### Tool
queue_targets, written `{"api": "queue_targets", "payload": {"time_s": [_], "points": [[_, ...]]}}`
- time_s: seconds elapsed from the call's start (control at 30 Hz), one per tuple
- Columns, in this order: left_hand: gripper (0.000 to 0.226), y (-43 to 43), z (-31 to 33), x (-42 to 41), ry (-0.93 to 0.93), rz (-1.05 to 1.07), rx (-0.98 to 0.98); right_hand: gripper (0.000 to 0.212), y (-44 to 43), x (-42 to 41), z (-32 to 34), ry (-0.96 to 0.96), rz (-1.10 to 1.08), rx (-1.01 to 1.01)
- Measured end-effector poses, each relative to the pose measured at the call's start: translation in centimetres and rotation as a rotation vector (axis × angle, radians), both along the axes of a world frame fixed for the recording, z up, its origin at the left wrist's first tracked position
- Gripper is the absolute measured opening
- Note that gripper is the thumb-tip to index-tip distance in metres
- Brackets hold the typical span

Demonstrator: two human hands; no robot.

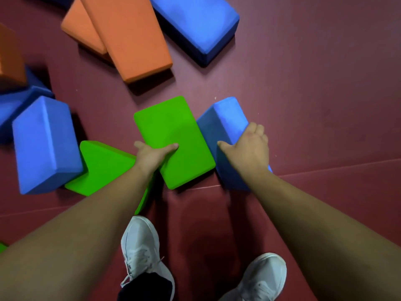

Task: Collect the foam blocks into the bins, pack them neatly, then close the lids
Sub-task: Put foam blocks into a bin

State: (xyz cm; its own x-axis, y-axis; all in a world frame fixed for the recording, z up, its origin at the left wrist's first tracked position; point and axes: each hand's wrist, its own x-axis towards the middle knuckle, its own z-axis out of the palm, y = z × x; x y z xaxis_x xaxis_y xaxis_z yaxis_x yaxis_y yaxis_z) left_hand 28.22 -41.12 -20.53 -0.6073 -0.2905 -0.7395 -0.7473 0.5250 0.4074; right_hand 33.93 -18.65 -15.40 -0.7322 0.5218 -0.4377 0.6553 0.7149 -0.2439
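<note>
Foam blocks lie scattered on a dark red floor mat. My left hand (152,154) grips the near left edge of a green block (173,135) at the centre, thumb on top and fingers under its side. My right hand (249,146) grips a blue block (221,124) standing on edge just right of the green one, thumb on its left face and fingers over its top. A second green block (99,166) lies left of my left wrist, partly under my arm. No bin is in view.
A big blue block (43,144) stands at the left, with more blue and orange ones behind it. Two orange blocks (128,33) and a blue block (195,22) lie at the top. My white shoes (143,246) stand below the hands. Bare mat (325,105) stretches to the right.
</note>
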Motion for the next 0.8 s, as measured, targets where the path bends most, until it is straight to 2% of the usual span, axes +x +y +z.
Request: {"api": "queue_targets", "payload": {"time_s": [0.1,0.2,0.3,0.47,0.8], "points": [[0.075,-0.2,0.1,0.4,0.126,0.001,0.014,0.075,-0.5,0.7,0.3,0.043,-0.035,-0.035],[0.081,-0.8,2.9,0.4,0.188,0.061,0.063,0.074,-0.7,1.1,3.0,0.039,-0.094,-0.068],[0.092,-0.7,9.1,-1.1,0.261,0.052,0.124,0.074,-0.7,0.0,8.6,0.078,-0.137,-0.080],[0.080,-0.5,25.2,-6.4,0.350,-0.053,0.192,0.073,-0.9,-4.4,23.0,0.201,-0.215,-0.086],[0.083,-3.5,62.3,-14.9,0.627,-0.207,0.129,0.073,-4.4,-10.5,58.9,0.379,-0.291,-0.098]]}}
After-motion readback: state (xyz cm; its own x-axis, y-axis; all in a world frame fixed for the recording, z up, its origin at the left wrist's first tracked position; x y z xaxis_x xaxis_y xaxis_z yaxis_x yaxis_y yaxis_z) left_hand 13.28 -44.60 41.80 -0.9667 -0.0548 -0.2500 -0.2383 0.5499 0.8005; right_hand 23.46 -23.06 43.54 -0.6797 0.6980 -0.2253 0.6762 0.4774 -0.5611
